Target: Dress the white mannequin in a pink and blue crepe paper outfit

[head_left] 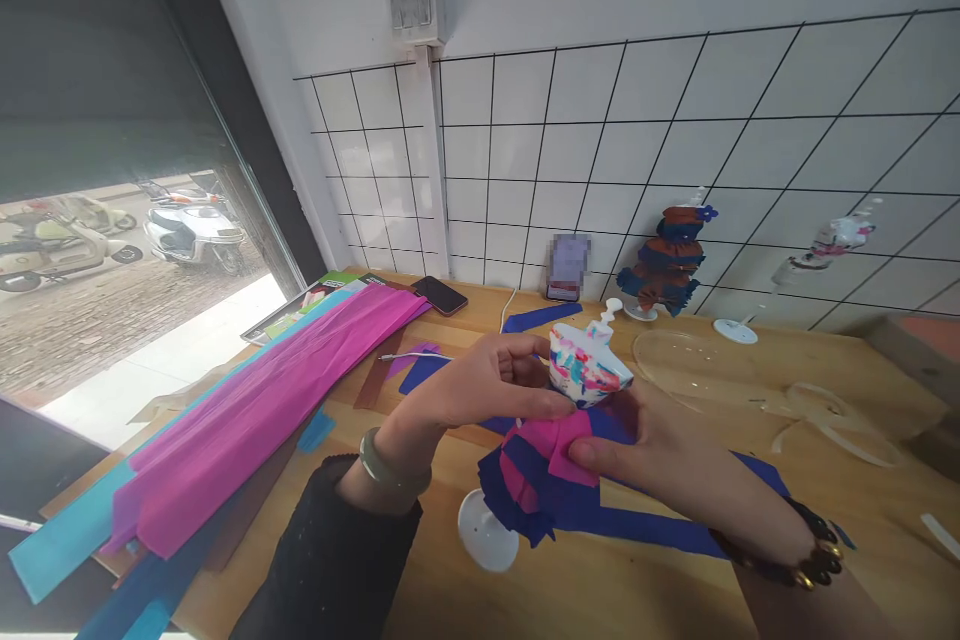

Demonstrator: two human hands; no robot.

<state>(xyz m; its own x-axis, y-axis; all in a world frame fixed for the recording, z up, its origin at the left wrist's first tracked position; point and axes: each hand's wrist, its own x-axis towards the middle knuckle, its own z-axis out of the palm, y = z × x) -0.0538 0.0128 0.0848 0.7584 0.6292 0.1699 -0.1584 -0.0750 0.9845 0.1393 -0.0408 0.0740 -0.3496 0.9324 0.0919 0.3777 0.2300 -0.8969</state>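
Observation:
A miniature dress form [587, 367], its white bodice splashed with pink, blue and orange, tilts between my two hands. My left hand [499, 388] is closed around its waist, thumb pressed at the front. My right hand [637, 435] pinches a pink crepe paper strip [551, 435] against the waist, its thumb on the paper; the fingers behind are hidden. Below hangs a skirt of dark blue crepe paper [536, 500] with pink pieces over it. The form's round white base [487, 530] shows under the skirt. A long blue paper strip [652, 526] lies beneath my right wrist.
Pink crepe paper sheets [300, 400] lie over turquoise ones at the left. A black phone [441, 295] and another phone [568, 267] are near the wall. A dressed miniature form [664, 260] stands behind, with a clear plastic sheet [690, 365] at right.

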